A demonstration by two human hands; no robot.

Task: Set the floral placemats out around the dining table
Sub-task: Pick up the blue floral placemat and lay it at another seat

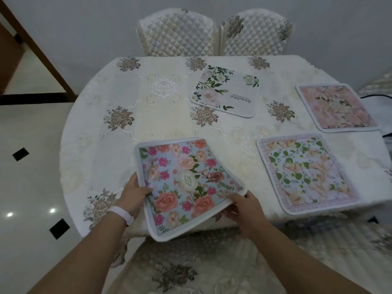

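Both hands grip the blue rose placemat [186, 183], the left hand [132, 196] pinching its left edge and the right hand [244, 209] its near right corner, with the near end hanging past the table [131, 115] edge. Let go there, I judge it could slide off or drag the tablecloth [95, 145]. Three other placemats lie flat; no containers show.
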